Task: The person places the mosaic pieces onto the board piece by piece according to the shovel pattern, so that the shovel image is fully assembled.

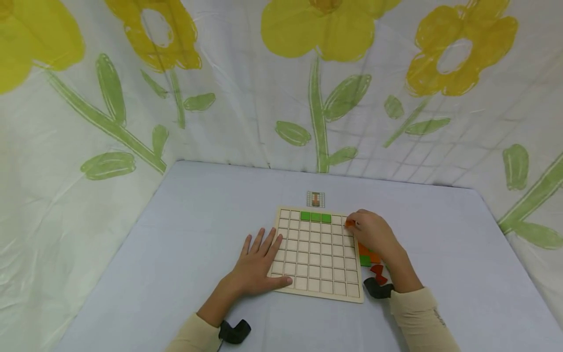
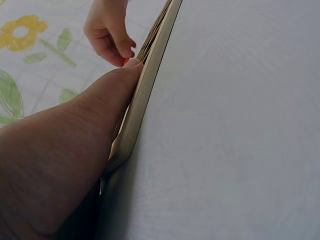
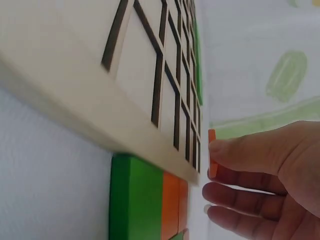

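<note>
A light wooden grid board lies flat on the table, with several rows of square cells. Three green square tiles sit side by side in its far row. My left hand rests on the board's left edge, fingers spread, thumb along the near left corner. Over the far right corner, my right hand pinches a small orange tile between thumb and index finger. In the right wrist view the tile is held on edge, past the board's rim. The other fingers of that hand are loosely bent.
Green and orange tiles lie against the board's right side, partly under the right forearm. Red curved pieces are nearer me. A small printed card lies beyond the board. A flowered curtain stands behind the table.
</note>
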Demonstrator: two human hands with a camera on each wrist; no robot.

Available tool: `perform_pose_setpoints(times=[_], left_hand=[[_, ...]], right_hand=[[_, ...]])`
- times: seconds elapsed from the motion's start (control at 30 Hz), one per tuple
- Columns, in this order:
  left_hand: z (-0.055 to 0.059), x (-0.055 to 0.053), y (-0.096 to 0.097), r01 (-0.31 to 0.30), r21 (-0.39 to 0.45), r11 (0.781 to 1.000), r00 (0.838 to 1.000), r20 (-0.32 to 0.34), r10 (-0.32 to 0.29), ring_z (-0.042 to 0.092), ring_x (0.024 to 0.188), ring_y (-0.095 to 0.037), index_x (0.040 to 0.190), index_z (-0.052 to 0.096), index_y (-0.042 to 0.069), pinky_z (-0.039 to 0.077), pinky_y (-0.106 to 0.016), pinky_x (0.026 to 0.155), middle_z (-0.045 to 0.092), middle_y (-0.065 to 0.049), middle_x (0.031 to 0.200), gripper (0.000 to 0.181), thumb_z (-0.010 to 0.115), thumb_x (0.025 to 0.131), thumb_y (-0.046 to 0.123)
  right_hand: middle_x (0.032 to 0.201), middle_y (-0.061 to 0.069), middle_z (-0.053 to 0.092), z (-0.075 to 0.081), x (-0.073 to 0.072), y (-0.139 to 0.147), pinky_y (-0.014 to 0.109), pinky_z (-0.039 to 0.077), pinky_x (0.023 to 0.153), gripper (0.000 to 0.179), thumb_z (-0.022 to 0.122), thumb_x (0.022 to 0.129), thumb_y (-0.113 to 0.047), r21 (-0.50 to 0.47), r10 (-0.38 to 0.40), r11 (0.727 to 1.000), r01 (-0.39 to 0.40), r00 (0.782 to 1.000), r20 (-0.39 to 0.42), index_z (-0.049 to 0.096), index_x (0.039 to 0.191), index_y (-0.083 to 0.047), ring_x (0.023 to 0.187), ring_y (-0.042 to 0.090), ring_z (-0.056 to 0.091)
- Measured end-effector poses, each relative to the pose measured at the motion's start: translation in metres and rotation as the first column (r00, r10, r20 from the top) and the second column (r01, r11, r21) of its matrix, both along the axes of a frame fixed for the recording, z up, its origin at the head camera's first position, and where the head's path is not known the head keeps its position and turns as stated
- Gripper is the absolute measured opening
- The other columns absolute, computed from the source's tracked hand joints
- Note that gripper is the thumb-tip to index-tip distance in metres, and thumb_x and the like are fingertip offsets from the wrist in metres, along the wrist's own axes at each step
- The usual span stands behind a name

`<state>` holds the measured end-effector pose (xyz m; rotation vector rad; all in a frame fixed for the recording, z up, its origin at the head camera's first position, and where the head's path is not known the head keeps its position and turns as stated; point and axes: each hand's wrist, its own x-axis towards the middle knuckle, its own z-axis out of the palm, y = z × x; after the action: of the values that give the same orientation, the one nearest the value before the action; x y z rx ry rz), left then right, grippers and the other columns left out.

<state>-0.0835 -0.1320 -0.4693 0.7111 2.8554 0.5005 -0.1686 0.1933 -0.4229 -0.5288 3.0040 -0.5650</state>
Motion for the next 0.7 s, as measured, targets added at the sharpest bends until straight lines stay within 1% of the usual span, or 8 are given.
perform_pose_setpoints(times=[0.1,0.2,0.33,0.53,0.7], left_hand=[[0.000,0.000,0.000,0.001,0.000,1.000,1.000,-0.006,-0.001,-0.004,0.152,-0.037,0.162,0.013,0.009,-0.004,-0.061,0.115,0.001,-0.012,0.167,0.109,0.050,0.087,0.078],[0.000,0.000,0.000,0.001,-0.002,1.000,1.000,-0.005,-0.001,-0.004,0.152,-0.037,0.162,0.012,0.009,-0.004,-0.061,0.115,0.001,-0.012,0.167,0.108,0.049,0.087,0.078],[0.000,-0.001,0.000,0.000,-0.009,1.000,1.000,-0.003,0.000,-0.005,0.152,-0.036,0.162,0.011,0.009,-0.005,-0.060,0.116,0.000,-0.011,0.167,0.109,0.048,0.087,0.079],[0.000,0.000,0.000,-0.003,-0.007,1.000,1.000,0.000,0.003,-0.005,0.152,-0.036,0.162,0.012,0.009,-0.004,-0.060,0.116,0.001,-0.011,0.168,0.109,0.049,0.087,0.079],[0.000,0.000,0.000,-0.004,-0.012,1.000,1.000,0.004,0.004,-0.005,0.152,-0.035,0.162,0.011,0.010,-0.004,-0.060,0.116,0.000,-0.011,0.168,0.109,0.048,0.087,0.080]], right_hand=[[0.106,0.013,0.070,0.001,-0.001,-0.004,0.049,0.052,0.085,0.021,0.074,0.091,-0.008,-0.014,0.012,1.000,-0.011,1.000,0.014,0.073,0.110,0.000,0.093,0.029,0.064],[0.103,0.011,0.069,0.000,-0.001,-0.009,0.046,0.053,0.081,0.019,0.074,0.091,-0.010,-0.031,0.031,0.999,-0.031,0.999,0.017,0.074,0.108,-0.001,0.089,0.026,0.063],[0.099,0.008,0.069,-0.001,-0.001,-0.014,0.042,0.053,0.076,0.016,0.076,0.089,-0.009,-0.043,0.066,0.997,-0.067,0.998,-0.007,0.075,0.104,-0.002,0.084,0.022,0.062],[0.098,0.007,0.070,-0.002,-0.001,-0.022,0.042,0.054,0.077,0.017,0.079,0.088,-0.009,-0.051,0.130,0.990,-0.133,0.990,-0.062,0.075,0.103,-0.002,0.088,0.025,0.065],[0.096,0.005,0.070,0.001,-0.001,-0.031,0.040,0.054,0.074,0.015,0.080,0.087,-0.011,-0.057,0.160,0.985,-0.165,0.984,-0.081,0.075,0.100,-0.004,0.084,0.022,0.064]])
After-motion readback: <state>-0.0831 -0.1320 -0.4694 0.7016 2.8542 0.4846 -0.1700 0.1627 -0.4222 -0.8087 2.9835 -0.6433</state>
